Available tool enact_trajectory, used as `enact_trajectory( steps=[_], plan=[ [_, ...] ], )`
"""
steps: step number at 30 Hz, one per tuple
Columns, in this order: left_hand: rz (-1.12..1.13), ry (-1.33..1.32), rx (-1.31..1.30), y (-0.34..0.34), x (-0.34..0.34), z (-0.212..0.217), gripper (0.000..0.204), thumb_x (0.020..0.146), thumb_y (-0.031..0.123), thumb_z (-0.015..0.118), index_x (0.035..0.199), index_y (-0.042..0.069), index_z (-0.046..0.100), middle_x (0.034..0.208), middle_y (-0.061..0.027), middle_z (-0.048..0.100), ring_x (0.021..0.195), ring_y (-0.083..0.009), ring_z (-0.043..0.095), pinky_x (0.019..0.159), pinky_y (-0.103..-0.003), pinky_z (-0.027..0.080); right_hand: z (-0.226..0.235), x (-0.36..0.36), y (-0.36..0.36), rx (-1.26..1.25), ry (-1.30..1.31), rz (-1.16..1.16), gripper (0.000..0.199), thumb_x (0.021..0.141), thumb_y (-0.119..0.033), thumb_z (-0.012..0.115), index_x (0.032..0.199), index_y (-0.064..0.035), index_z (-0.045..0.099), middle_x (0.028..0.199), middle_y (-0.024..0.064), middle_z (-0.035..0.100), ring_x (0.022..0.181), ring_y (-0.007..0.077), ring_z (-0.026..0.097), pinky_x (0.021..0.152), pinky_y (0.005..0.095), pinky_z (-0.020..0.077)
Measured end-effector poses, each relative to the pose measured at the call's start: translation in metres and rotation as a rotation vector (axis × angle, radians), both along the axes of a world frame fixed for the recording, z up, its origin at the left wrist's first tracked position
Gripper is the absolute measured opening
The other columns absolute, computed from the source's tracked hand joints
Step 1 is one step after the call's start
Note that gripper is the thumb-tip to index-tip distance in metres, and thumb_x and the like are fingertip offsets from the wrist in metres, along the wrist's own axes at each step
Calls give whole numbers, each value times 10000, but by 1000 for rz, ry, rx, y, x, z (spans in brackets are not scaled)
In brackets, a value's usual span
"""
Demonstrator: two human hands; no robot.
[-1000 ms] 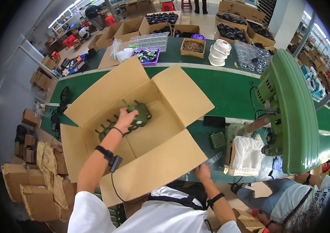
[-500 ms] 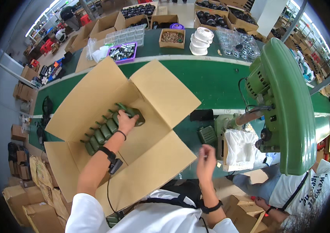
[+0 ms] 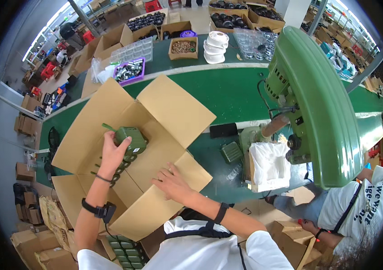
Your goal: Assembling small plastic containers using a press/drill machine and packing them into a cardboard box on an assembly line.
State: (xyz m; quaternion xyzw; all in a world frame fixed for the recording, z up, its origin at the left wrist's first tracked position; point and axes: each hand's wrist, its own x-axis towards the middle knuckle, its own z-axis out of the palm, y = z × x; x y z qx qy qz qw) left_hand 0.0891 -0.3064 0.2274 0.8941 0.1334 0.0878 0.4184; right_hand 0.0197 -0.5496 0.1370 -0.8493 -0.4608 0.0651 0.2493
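My left hand [image 3: 114, 154] is closed round a boxy dark green ribbed case [image 3: 134, 140] with a thin green stalk. It holds the case inside the open cardboard box [image 3: 148, 168], above a row of similar green cases [image 3: 120, 168] that it partly hides. My right hand [image 3: 172, 183] lies with fingers apart on the box's near right flap [image 3: 187, 175], its fingertips at the inner side. Another green ribbed case [image 3: 231, 153] rests on the green table, right of the box.
A green drill press [image 3: 313, 108] stands at the right, beside a bin lined with white plastic [image 3: 270, 166]. Several green cases [image 3: 126, 252] sit below the box's near side. Across the table are a purple tray of metal parts [image 3: 129, 71] and white rolls [image 3: 215, 47]. A co-worker [image 3: 353, 202] is at the lower right.
My left hand has raised a green case above the row and shifted toward the box's left side. My right hand has moved left from beside the lined bin onto the box flap.
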Motion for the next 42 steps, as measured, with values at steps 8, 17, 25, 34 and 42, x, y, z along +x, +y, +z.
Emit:
enact_trajectory(
  steps=[8, 17, 25, 34, 42],
  plan=[
    [260, 184, 357, 5, 102, -164, 813, 805, 400, 851, 1302, -111, 459, 1359, -360, 499, 1251, -505, 529, 1066, -518, 460, -28, -21, 10, 85, -274, -166, 346, 864, -146, 648, 1210, -155, 646, 1111, 66, 610, 1163, 255, 578, 1190, 520, 324],
    [570, 501, 822, 17, 136, -241, 978, 704, 724, 828, 1259, -7, 490, 1289, -183, 472, 1215, -361, 491, 1013, -474, 446, -16, -17, 18, 52, -191, -229, 324, 859, -119, 638, 1181, -152, 638, 1110, 57, 602, 1185, 248, 573, 1216, 485, 314],
    [382, 143, 879, 9, 111, -234, 928, 834, 549, 809, 1402, -66, 407, 1371, -254, 470, 1261, -413, 492, 1030, -514, 461, -18, -21, 16, 25, -141, -174, 392, 825, -78, 654, 1214, -129, 630, 1179, 73, 591, 1262, 258, 552, 1259, 513, 273],
    [-405, -113, -216, -140, 4, 49, 448, 956, 135, 695, 1337, -18, 515, 1250, -143, 576, 1126, -249, 567, 980, -382, 473, -29, -15, -4, 198, -84, -125, 468, 850, -132, 630, 1315, -83, 610, 1309, 130, 600, 1343, 308, 520, 1262, 518, 268],
    [-871, 72, 306, -297, -10, -99, 637, 827, 191, 799, 1333, -69, 513, 1201, -259, 598, 1164, -445, 593, 1010, -514, 504, 15, -90, -112, 209, 37, -160, 652, 862, -222, 738, 1433, 6, 521, 1514, 241, 479, 1442, 392, 440, 1234, 511, 318]
  ],
)
